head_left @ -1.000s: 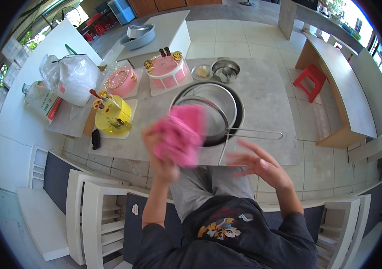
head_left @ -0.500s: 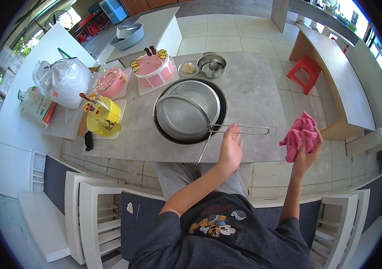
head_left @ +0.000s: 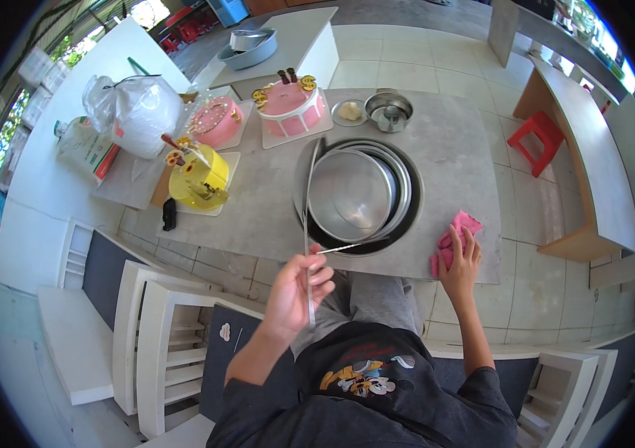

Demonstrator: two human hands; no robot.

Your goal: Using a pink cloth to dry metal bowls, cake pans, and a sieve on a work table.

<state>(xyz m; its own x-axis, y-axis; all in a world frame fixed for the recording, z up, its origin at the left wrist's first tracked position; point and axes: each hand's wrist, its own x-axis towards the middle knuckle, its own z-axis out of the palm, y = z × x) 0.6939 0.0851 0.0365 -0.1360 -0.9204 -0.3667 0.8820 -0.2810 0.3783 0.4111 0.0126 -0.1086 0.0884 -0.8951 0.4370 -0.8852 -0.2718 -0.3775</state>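
Note:
My left hand (head_left: 288, 295) is closed round the handle of a round mesh sieve (head_left: 308, 190), which is raised and turned edge-on at the left side of a large dark basin (head_left: 417, 187). Several round metal pans (head_left: 351, 196) lie nested in that basin. Beside my left fingers, a thin light rod (head_left: 340, 248) crosses the near rim; whether they touch it I cannot tell. My right hand (head_left: 461, 265) rests on a crumpled pink cloth (head_left: 467, 222) at the table's near right corner, fingers bent over it.
Left on the grey table (head_left: 455, 149) stand a yellow cake (head_left: 209, 179), a small pink cake (head_left: 217, 123) and a pink-and-white cake (head_left: 293, 110). Beyond the basin are a small plate (head_left: 340, 120) with a pale lump and a metal bowl (head_left: 399, 101). A red stool (head_left: 537, 138) stands right.
My left hand has taken hold of the sieve handle and tipped the sieve up leftward, uncovering the pans. My right hand has lowered the pink cloth onto the table. The view has shifted.

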